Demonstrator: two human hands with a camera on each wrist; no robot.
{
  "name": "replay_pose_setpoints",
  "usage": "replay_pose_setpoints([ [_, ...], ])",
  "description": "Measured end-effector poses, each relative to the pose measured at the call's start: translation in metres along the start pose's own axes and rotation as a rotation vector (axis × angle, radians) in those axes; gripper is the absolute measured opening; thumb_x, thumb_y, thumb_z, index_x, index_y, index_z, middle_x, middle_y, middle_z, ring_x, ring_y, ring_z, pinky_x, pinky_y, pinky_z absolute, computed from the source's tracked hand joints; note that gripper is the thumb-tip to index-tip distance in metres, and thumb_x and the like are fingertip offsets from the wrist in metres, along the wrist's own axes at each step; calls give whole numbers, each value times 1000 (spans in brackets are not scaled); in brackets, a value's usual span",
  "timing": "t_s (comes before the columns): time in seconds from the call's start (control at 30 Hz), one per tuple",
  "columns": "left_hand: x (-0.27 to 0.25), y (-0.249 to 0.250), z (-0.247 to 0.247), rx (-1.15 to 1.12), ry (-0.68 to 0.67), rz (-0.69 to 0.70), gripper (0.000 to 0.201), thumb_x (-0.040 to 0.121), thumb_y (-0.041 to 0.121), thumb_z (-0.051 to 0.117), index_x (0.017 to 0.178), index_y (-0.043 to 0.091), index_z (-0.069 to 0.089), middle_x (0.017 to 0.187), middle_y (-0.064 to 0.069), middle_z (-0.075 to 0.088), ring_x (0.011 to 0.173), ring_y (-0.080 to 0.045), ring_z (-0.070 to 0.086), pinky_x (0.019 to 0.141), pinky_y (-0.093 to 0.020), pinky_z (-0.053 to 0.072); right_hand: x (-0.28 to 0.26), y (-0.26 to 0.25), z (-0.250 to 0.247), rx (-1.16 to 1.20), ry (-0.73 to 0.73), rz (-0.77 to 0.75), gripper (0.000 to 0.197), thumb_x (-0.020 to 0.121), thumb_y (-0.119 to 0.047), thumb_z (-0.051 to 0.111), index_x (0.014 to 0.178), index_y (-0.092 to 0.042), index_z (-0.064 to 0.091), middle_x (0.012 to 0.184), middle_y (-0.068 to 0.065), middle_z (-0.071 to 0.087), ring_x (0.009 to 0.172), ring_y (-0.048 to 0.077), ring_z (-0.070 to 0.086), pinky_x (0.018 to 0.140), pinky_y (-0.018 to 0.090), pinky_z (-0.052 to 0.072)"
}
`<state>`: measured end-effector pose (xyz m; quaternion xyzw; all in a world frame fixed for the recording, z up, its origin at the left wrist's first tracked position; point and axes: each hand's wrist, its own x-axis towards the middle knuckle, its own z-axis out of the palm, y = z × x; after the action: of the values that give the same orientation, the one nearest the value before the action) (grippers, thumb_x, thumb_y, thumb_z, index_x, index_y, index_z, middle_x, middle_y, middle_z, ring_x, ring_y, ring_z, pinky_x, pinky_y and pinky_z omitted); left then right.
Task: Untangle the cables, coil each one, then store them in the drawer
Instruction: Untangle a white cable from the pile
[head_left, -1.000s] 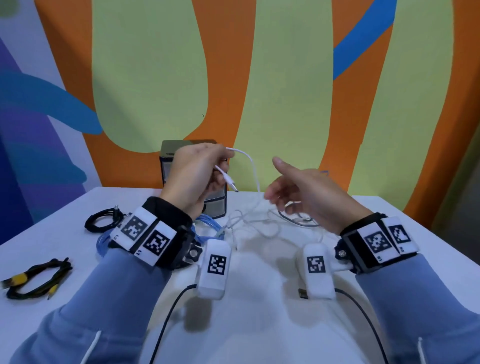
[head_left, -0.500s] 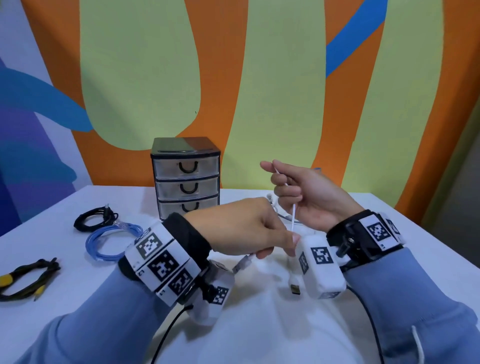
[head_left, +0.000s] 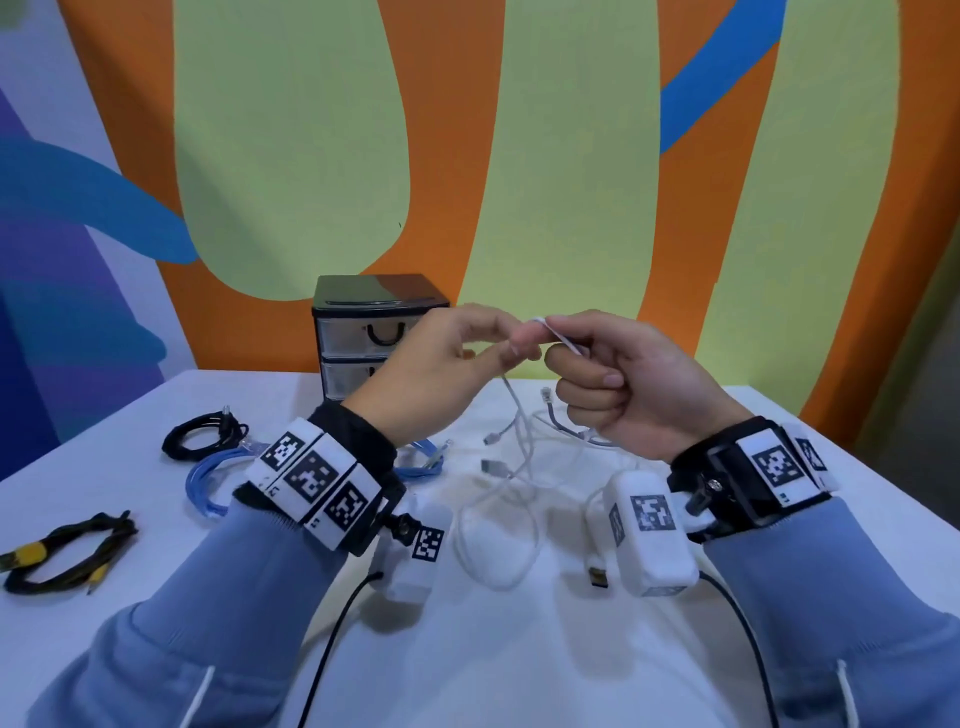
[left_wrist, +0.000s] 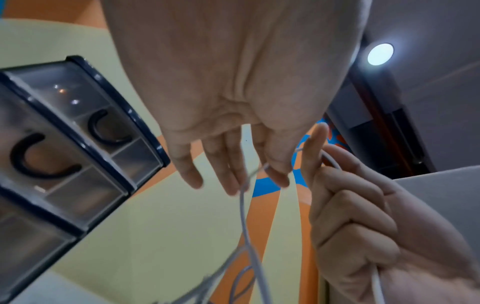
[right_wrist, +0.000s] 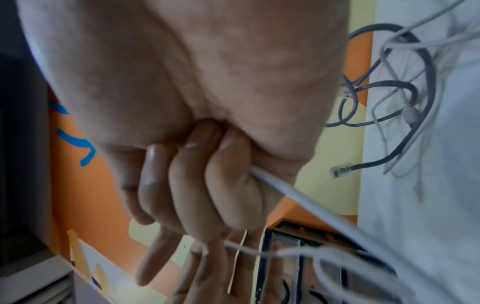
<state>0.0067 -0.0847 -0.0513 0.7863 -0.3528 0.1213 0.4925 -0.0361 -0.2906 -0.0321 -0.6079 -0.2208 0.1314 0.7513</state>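
The white cable (head_left: 521, 415) is raised in front of the drawer unit (head_left: 375, 332), its upper end strung between both hands while the rest trails down into a loose tangle with a grey cable (head_left: 558, 415) on the white table (head_left: 519, 665). The right hand (head_left: 631, 387) has its fingers curled round the strand, which runs through the fist; the left hand (head_left: 441, 369) pinches it at thumb and fingertip, the other fingers spread. This looks like the coiling step just begun, with the tail not yet free; the next move likely calls for laying loops into the right hand without dragging the grey cable along. To the left lie a coiled blue cable (head_left: 208, 480), a black one (head_left: 202, 441) and a black-and-yellow one (head_left: 62, 556). Behind stands a wall painted orange, green and blue.
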Motion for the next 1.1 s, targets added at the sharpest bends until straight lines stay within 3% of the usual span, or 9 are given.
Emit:
replay_pose_setpoints([
  [0.1, 1, 1, 1, -210, 41, -50, 26, 108, 26, 60, 105, 2, 69, 99, -14, 77, 88, -20, 72, 86, -36, 56, -3, -3, -4, 96, 33, -30, 35, 99, -29, 48, 105, -13, 79, 54, -7, 11, 46, 10, 5, 44, 26, 4],
  [0.2, -1, 4, 1, -347, 89, -150, 26, 106, 29, 64, 97, 5, 67, 73, -9, 63, 59, -19, 56, 64, -32, 57, -3, -6, -11, 187, 75, -100, 36, 102, -32, 47, 106, -13, 78, 50, -8, 15, 44, 9, 6, 43, 24, 5],
  [0.3, -2, 4, 6, -239, 82, -164, 37, 106, 37, 65, 91, 3, 71, 63, -4, 53, 52, -15, 42, 49, -28, 43, 1, -4, -14, 211, 105, -139, 38, 105, -35, 47, 116, -12, 75, 52, -7, 16, 44, 10, 7, 40, 21, 7],
  [0.47, -4, 4, 11, 56, -63, -135, 34, 106, 44, 61, 98, 16, 79, 58, 7, 53, 53, -13, 39, 54, -28, 34, -3, -8, -22, 305, 136, -157, 43, 109, -34, 43, 138, -9, 64, 61, -8, 31, 46, 9, 11, 32, 14, 12],
  [0.63, -5, 4, 12, 304, -123, -121, 25, 106, 37, 63, 98, 20, 80, 59, 0, 46, 56, -17, 39, 56, -32, 34, 4, -2, -19, 220, 286, -209, 38, 108, -35, 50, 129, -10, 68, 63, -9, 41, 42, 5, 25, 31, 13, 17],
  [0.7, -8, 10, 18, 320, -220, -128, 17, 104, 34, 67, 108, 25, 81, 56, 2, 52, 54, -15, 47, 57, -30, 40, 8, 6, -15, 205, 317, -256, 37, 109, -31, 51, 130, -5, 67, 73, -6, 61, 50, 2, 47, 39, 11, 36],
  [0.8, -12, 18, 24, 289, -331, -122, 17, 103, 31, 67, 106, 17, 77, 64, 2, 71, 49, -10, 59, 59, -30, 54, 15, 15, -6, 203, 271, -324, 37, 111, -21, 47, 134, 5, 60, 113, 16, 77, 100, 19, 77, 80, 21, 61],
  [0.93, -15, 24, 17, 240, -380, -134, 13, 102, 20, 68, 100, 10, 76, 65, -3, 74, 47, -16, 59, 56, -29, 55, 21, 24, -6, -133, 329, -350, 36, 114, -20, 42, 138, 3, 56, 120, 20, 76, 115, 29, 74, 102, 33, 58],
  [1.1, -12, 31, -6, 103, -271, -136, 6, 94, 19, 78, 94, 20, 84, 55, 5, 49, 50, -14, 37, 52, -26, 32, 20, 37, -13, -779, 376, -218, 34, 114, -23, 42, 129, -1, 64, 74, -6, 76, 76, 4, 74, 76, 33, 56],
])
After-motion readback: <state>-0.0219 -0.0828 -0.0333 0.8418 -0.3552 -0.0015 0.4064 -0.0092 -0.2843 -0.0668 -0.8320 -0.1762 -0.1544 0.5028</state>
